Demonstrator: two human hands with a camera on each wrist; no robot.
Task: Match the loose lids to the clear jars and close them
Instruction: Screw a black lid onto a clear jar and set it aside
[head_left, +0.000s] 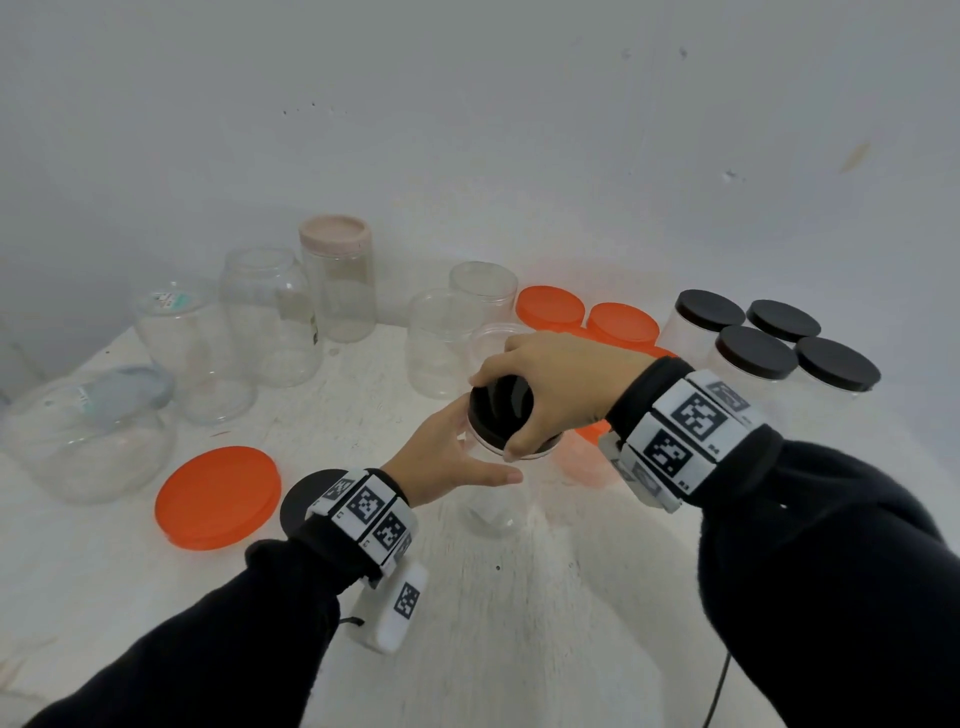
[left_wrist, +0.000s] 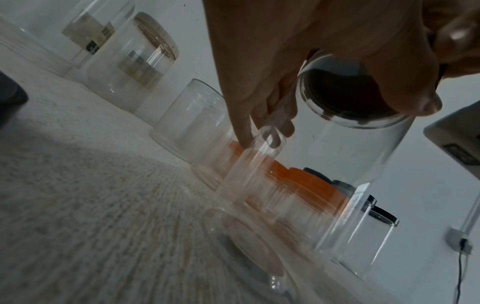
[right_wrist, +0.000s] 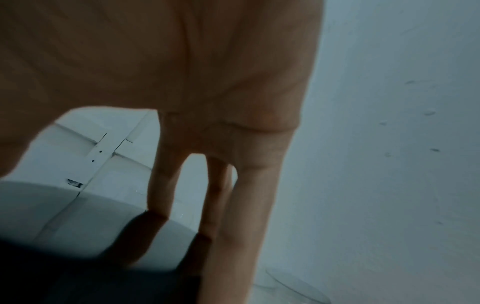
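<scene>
A small clear jar (head_left: 493, 501) stands on the white table (head_left: 519, 623) in the middle of the head view. My left hand (head_left: 475, 447) grips its upper part from the left, thumb across the front. A black lid (head_left: 493, 402) sits on the jar's mouth, slightly tilted, and my right hand (head_left: 501, 421) grips its rim from above. From the left wrist, the clear jar (left_wrist: 350, 160) shows the black lid (left_wrist: 342, 94) through its neck, with my fingers (left_wrist: 244, 127) curled behind. The right wrist view shows fingers (right_wrist: 161, 195) reaching down onto the black lid (right_wrist: 103, 277).
A loose orange lid (head_left: 218, 496) and a loose black lid (head_left: 298, 501) lie at front left. Open clear jars (head_left: 270, 317) and a pink-lidded jar (head_left: 337, 275) stand at back left, one big jar (head_left: 88, 436) on its side. Orange-lidded (head_left: 550, 306) and black-lidded jars (head_left: 756, 353) fill the right.
</scene>
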